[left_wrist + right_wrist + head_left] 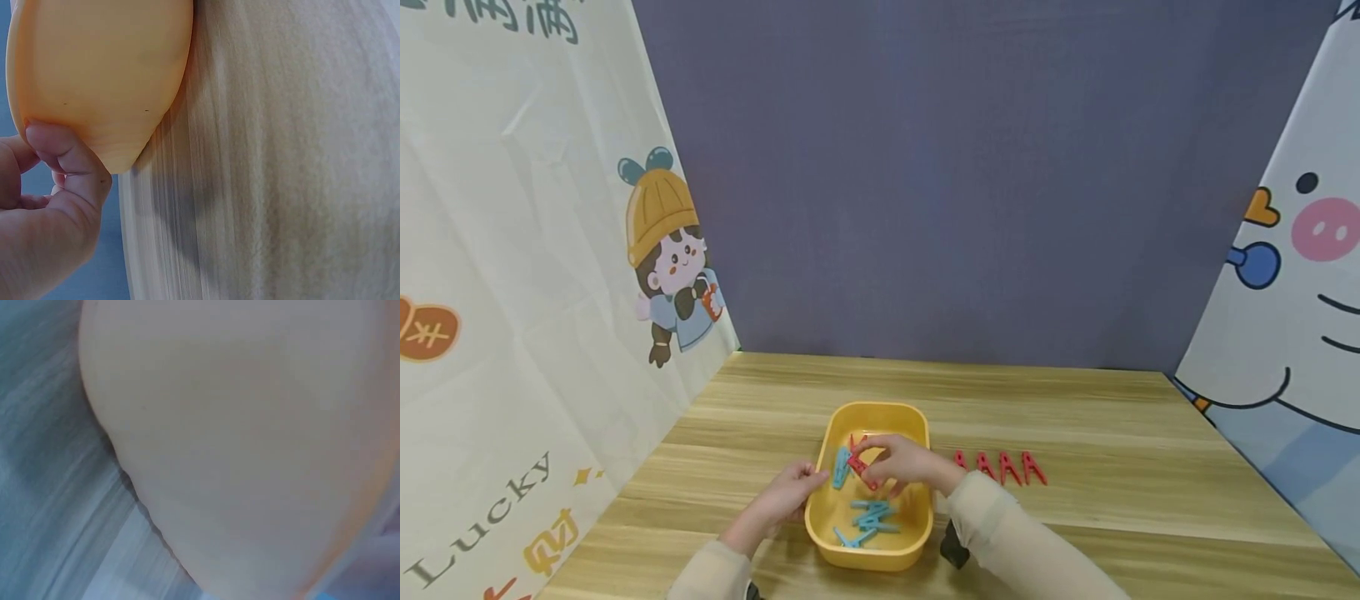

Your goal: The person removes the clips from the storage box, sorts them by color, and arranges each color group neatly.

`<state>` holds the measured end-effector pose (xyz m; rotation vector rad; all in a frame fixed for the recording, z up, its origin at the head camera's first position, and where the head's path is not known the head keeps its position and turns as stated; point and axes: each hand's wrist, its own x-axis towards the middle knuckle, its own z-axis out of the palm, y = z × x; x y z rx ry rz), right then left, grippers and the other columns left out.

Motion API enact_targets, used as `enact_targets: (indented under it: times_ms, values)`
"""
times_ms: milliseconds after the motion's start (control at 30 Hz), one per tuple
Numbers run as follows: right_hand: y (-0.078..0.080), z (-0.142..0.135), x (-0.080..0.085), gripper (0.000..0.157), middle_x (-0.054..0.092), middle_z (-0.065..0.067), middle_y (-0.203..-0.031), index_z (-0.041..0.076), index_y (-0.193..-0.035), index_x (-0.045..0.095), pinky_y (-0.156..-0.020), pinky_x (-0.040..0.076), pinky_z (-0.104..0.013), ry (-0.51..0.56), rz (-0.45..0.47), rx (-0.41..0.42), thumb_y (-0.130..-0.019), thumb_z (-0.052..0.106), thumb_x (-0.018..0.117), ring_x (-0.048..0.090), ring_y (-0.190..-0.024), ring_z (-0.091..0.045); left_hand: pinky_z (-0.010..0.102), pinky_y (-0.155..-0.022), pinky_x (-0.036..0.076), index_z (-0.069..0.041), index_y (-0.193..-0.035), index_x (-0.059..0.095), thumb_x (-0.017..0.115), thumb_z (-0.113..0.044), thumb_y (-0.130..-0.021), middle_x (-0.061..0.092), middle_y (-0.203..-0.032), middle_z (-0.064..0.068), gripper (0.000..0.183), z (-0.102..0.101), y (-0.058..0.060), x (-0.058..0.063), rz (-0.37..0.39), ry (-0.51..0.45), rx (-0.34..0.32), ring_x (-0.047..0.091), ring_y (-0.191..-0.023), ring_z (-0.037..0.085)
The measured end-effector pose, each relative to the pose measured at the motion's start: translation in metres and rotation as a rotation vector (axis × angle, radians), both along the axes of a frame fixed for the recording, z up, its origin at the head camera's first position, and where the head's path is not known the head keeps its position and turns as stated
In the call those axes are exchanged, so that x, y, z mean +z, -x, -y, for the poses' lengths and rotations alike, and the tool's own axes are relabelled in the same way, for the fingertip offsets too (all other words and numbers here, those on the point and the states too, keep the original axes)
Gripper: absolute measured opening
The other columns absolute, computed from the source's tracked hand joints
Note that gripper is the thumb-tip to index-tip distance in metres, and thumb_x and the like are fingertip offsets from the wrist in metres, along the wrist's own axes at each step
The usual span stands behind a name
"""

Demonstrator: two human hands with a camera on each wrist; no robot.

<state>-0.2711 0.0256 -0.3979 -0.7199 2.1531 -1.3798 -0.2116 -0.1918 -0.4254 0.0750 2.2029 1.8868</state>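
A yellow plastic basket [868, 554] stands on the table with red and blue clothespins inside. My left hand [786, 496] grips its left rim, thumb on top; in the left wrist view, curled fingers [65, 150] lie against the outer wall. My right hand [898, 462] reaches over the right rim into the basket. Its thumb and fingers pinch a red clothespin [859, 467], partly hidden by the hand. Beside that lies a blue clothespin [840, 468], and several more blue clothespins [872, 517] are heaped near the basket's front. The right wrist view mostly shows the basket's outer wall [237, 437].
Several red clothespins [1009, 468] lie in a row on the wooden table [1112, 483], right of the basket. A dark object [955, 548] shows under the right forearm. A dark backdrop [962, 183] and printed side panels [535, 250] enclose the table.
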Motion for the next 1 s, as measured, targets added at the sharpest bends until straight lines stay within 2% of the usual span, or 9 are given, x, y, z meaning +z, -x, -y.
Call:
enact_targets:
  times_ms: [133, 367, 667, 900, 1000]
  values:
    - [0.001, -0.005, 0.002, 0.044, 0.062, -0.009, -0.086, 0.008, -0.129, 0.05, -0.055, 0.053, -0.037, 0.034, 0.043, 0.013, -0.087, 0.011, 0.063, 0.059, -0.075, -0.023, 0.032, -0.059, 0.052, -0.001, -0.091, 0.04, 0.05, -0.022, -0.095, 0.053, -0.088, 0.014, 0.023, 0.0, 0.0, -0.001, 0.0, 0.004, 0.006, 0.058, -0.071, 0.018]
    - [-0.001, -0.012, 0.01, 0.045, 0.061, -0.011, -0.091, 0.011, -0.131, 0.049, -0.058, 0.053, -0.041, 0.054, 0.068, 0.034, -0.087, 0.012, 0.062, 0.059, -0.079, -0.022, 0.031, -0.057, 0.052, -0.002, -0.089, 0.039, 0.049, -0.022, -0.096, 0.053, -0.085, 0.013, 0.023, 0.0, 0.001, -0.002, -0.001, 0.003, 0.007, 0.058, -0.069, 0.018]
    - [-0.001, -0.024, 0.014, 0.044, 0.062, -0.014, -0.093, 0.006, -0.13, 0.046, -0.068, 0.052, -0.047, 0.134, 0.134, 0.028, -0.088, 0.01, 0.06, 0.059, -0.085, -0.034, 0.029, -0.056, 0.05, -0.002, -0.089, 0.04, 0.05, -0.022, -0.095, 0.052, -0.085, 0.013, 0.023, 0.0, 0.0, -0.001, -0.011, 0.005, -0.004, 0.055, -0.068, 0.017]
    - [0.001, -0.035, 0.014, 0.041, 0.061, -0.016, -0.094, 0.004, -0.128, 0.046, -0.068, 0.053, -0.045, 0.198, 0.133, 0.003, -0.09, 0.01, 0.059, 0.061, -0.082, -0.031, 0.028, -0.055, 0.05, -0.002, -0.089, 0.039, 0.05, -0.022, -0.095, 0.052, -0.085, 0.013, 0.023, 0.0, 0.0, -0.001, -0.009, 0.007, 0.005, 0.055, -0.067, 0.017]
    - [0.002, -0.041, 0.012, 0.039, 0.062, -0.021, -0.093, 0.004, -0.127, 0.046, -0.069, 0.052, -0.046, 0.216, 0.125, -0.008, -0.09, 0.01, 0.059, 0.062, -0.081, -0.03, 0.027, -0.055, 0.049, -0.001, -0.091, 0.04, 0.05, -0.021, -0.095, 0.051, -0.084, 0.012, 0.023, -0.001, 0.0, -0.001, -0.007, 0.008, 0.015, 0.054, -0.066, 0.016]
